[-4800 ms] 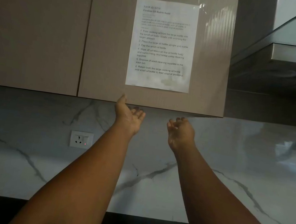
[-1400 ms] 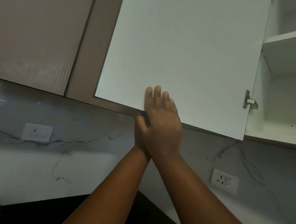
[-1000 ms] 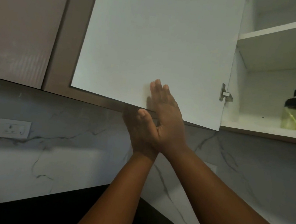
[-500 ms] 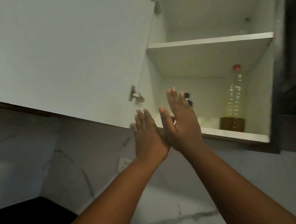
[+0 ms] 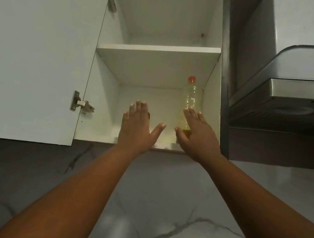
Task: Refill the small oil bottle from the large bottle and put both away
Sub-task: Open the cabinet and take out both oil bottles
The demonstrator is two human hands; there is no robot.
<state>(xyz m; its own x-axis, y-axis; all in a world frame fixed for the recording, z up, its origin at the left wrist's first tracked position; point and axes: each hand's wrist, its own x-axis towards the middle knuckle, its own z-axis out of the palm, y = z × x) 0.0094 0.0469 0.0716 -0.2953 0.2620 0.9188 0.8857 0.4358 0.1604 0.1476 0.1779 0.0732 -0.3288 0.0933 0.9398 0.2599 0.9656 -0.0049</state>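
Note:
The wall cupboard (image 5: 161, 47) stands open, its white door (image 5: 37, 53) swung out to the left. On the lower shelf, at the right, stands the large clear bottle (image 5: 191, 97) with a red cap and a little amber oil at the bottom. My right hand (image 5: 197, 136) is raised in front of its lower part, fingers spread, holding nothing. My left hand (image 5: 137, 128) is raised flat beside it, fingers apart, empty. The small oil bottle is hidden behind my left hand; only a dark sliver shows at its edge.
The upper shelf (image 5: 157, 49) holds nothing that I can see. A steel extractor hood (image 5: 297, 81) hangs just right of the cupboard. Marble backsplash (image 5: 160, 209) runs below. The door's hinge (image 5: 82, 105) juts out at lower left.
The cupboard door, closed 4.8 s ago, is now swung wide to the left. My view has turned to face the shelves, and both hands have left the door and spread in front of the lower shelf.

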